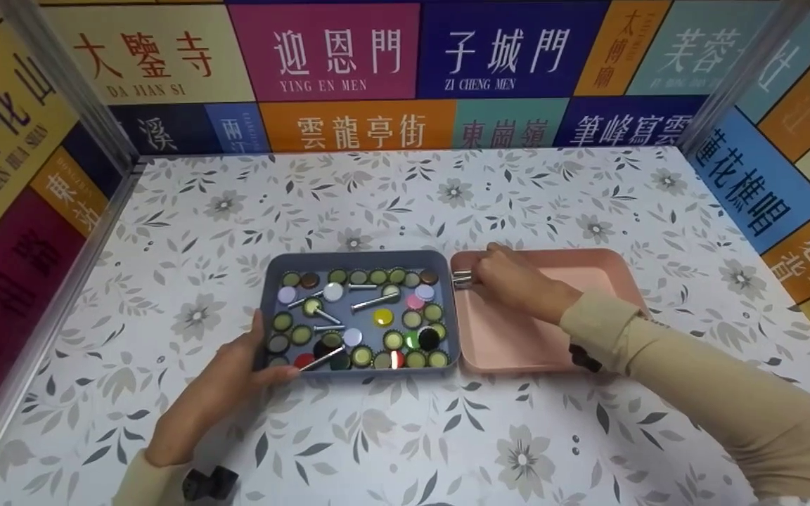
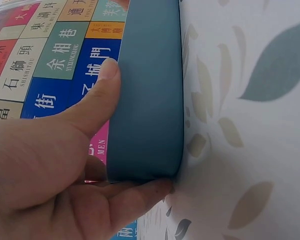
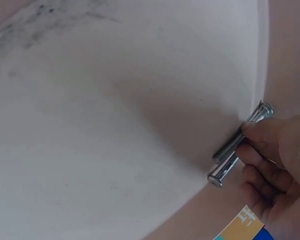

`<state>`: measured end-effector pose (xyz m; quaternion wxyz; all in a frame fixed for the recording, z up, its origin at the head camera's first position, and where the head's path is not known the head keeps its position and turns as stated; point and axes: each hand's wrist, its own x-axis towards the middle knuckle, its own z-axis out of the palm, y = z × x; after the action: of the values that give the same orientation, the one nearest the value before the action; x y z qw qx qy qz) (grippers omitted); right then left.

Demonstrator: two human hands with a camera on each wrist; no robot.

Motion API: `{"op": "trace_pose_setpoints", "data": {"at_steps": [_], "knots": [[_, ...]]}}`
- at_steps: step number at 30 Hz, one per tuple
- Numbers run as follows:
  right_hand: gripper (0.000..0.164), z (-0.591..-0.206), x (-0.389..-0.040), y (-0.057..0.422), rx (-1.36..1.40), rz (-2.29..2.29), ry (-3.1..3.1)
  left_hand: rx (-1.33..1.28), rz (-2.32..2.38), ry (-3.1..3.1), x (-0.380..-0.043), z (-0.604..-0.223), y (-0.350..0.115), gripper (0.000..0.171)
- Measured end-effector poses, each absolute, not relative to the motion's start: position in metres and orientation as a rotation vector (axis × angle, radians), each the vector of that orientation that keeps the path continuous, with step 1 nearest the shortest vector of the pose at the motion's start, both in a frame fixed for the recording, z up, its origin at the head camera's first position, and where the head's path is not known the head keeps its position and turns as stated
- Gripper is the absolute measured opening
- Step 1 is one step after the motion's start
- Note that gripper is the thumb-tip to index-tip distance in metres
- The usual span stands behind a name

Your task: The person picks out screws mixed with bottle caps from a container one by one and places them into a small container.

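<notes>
My left hand (image 1: 222,376) grips the front left corner of a blue-grey tray (image 1: 357,261), its thumb along the front side. In the left wrist view the thumb and fingers meet the tray's corner. Bottle caps (image 1: 383,318) of several colours and some metal bolts (image 1: 375,302) lie scattered in this tray. My right hand (image 1: 514,284) is at the back left of the pink tray (image 1: 517,348). Between its thumb and fingers it pinches silvery bolts (image 3: 240,142), close to the tray's corner in the right wrist view.
Both trays stand side by side on a white cloth (image 1: 349,204) with grey leaves and flowers. Colourful panels (image 1: 349,53) with Chinese lettering enclose the back and sides. Dark wrist devices (image 1: 209,483) sit at both cuffs.
</notes>
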<state>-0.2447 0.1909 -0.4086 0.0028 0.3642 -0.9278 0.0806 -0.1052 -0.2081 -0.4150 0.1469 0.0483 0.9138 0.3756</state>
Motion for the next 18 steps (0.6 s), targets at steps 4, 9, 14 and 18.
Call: {"op": "trace_pose_setpoints", "data": {"at_steps": [4, 9, 14, 18], "knots": [[0.02, -0.41, -0.243, 0.193, 1.127, 0.311, -2.928, 0.138, 1.115, 2.62, -0.105, -0.416, -0.208, 0.113], [0.008, -0.415, -0.241, 0.194, 1.094, 0.343, -2.892, 0.147, 1.131, 2.626, -0.104, -0.417, -0.208, 0.114], [0.006, -0.413, -0.236, 0.192, 1.018, 0.394, -2.858, 0.13, 1.115, 2.629, -0.105, -0.416, -0.208, 0.114], [0.01, -0.411, -0.232, 0.189, 0.939, 0.431, -2.874, 0.12, 1.107, 2.623, -0.106, -0.415, -0.207, 0.114]]}}
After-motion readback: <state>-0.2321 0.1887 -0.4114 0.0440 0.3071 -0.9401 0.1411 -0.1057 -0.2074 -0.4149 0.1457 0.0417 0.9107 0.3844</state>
